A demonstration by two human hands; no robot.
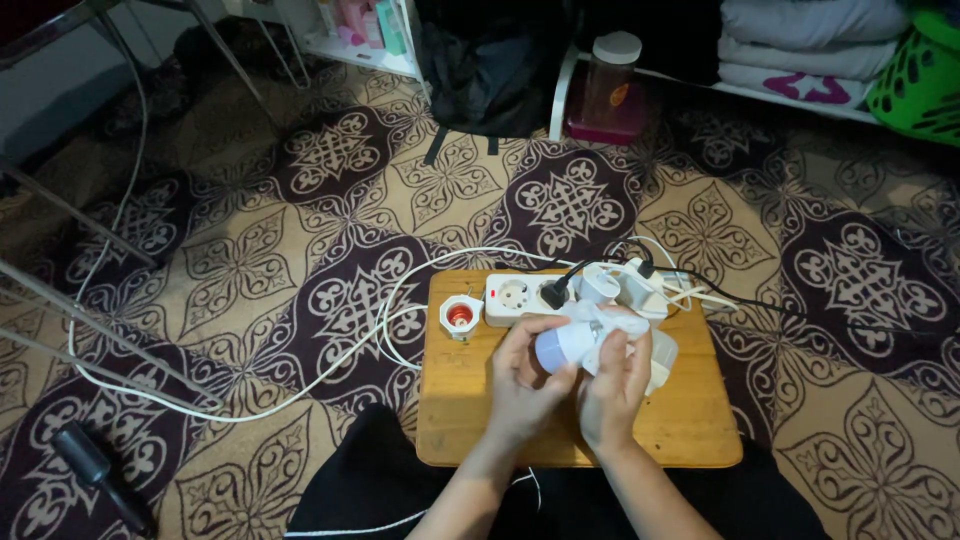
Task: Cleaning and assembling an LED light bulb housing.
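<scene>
- 2 bare hands meet just below the middle of the frame, both closed around 1 white, rounded plastic light bulb [572,342] with a pale bluish dome.
- Left hand [522,380] cups the dome end from below and from the left, fingers curled round it.
- Right hand [615,385] wraps the other end of the bulb, fingers folded over its top; what lies under the palm is hidden.
- Bulb sits tilted, just above a low rectangular wooden board [690,420] lying on the floor.
- Behind the hands, along the board's upper edge, lies a white plastic power strip [515,297] with 1 black plug [556,293] and white adapters [640,288] pushed into it.
- White lamp socket with a red centre [459,317] rests at the strip's left end, on the board's upper left corner.
- White cables [300,385] loop away to the left across a patterned brown and cream carpet [250,260].
- Black handled tool [95,470] lies at the lower left.
- Clear jar with a white lid [610,80] stands at the top centre, near a green plastic basket [925,85] at the upper right.
</scene>
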